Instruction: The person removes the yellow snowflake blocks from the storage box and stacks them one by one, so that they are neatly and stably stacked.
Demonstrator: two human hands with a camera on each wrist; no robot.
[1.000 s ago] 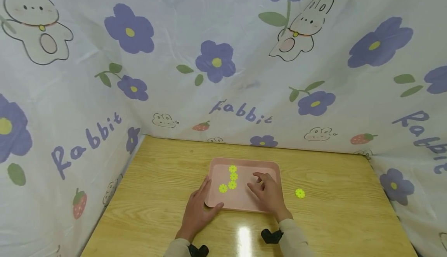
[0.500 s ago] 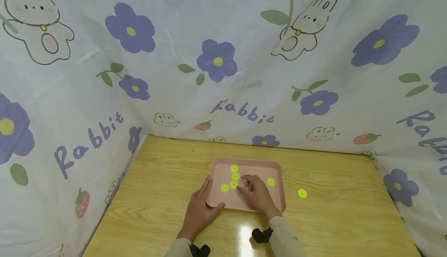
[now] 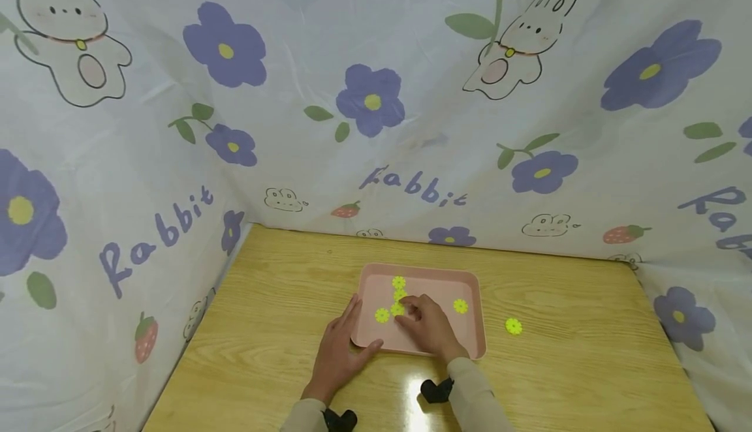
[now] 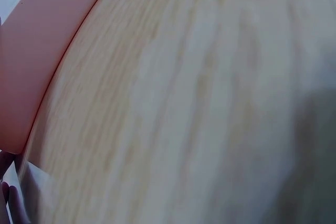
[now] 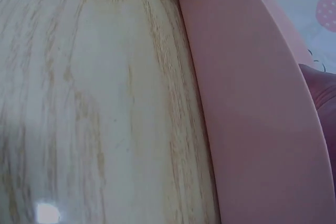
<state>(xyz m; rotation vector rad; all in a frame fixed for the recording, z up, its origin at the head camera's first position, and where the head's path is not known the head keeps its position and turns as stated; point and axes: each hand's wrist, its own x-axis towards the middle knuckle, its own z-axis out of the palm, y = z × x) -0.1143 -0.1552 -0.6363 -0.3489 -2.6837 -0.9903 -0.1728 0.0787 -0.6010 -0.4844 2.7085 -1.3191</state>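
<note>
A shallow pink tray (image 3: 435,347) lies on the wooden table. My left hand (image 3: 339,350) rests at its left end, fingers straight along the side and thumb over the near rim. Several yellow snowflake discs form a bent row in the tray, with one disc (image 3: 399,282) at its far end and another (image 3: 382,315) at its near left. My right hand (image 3: 431,326) reaches over the tray with curled fingers. Its thumb and forefinger pinch a disc (image 3: 397,309) in the row, partly covering it. In the right wrist view the tray wall (image 5: 247,93) hides most of the hand.
One yellow disc (image 3: 461,306) lies apart at the tray's right side. Another (image 3: 514,326) is on the table (image 3: 564,367) right of the tray. A printed cloth (image 3: 305,158) stands along the table's back and sides.
My right hand has moved left from above the tray's right side to the row of discs, uncovering the disc on the right. The left hand stays at the tray.
</note>
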